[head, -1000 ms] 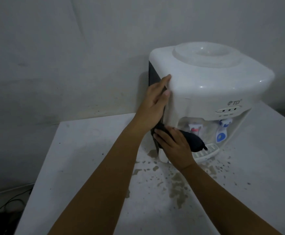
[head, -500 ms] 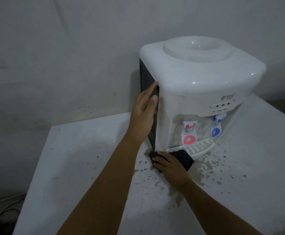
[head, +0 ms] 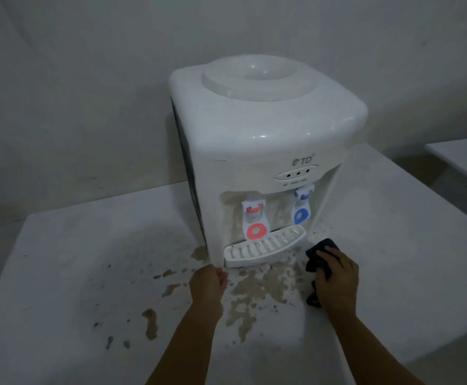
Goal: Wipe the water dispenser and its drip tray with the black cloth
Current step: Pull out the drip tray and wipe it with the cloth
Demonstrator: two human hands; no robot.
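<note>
A white tabletop water dispenser (head: 254,151) is seen from above, standing on a white table (head: 74,259) just beyond both hands. Its slotted white drip tray (head: 263,248) juts out at the bottom front, lying between the two hands and slightly farther away than them. Above the tray, a tap with a red lever (head: 253,220) is set nearer the left hand, and a tap with a blue lever (head: 300,208) nearer the right hand.

The left hand (head: 207,284) is held just in front of the dispenser's lower left front corner, with the fingers curled loosely inward; nothing is seen in its grasp, and whether the fingertips touch the casing cannot be told.

The black cloth (head: 319,250) is pressed onto the table under the right hand (head: 335,282), just to the right of the drip tray and apart from it. The fingers are bent over the cloth, gripping it, and dark folds show beyond the fingertips and beside the palm.

Brownish wet stains (head: 260,290) are spread over the table between the hands and towards the viewer. The corner of a second white surface (head: 465,159) is visible far beyond the right hand.
</note>
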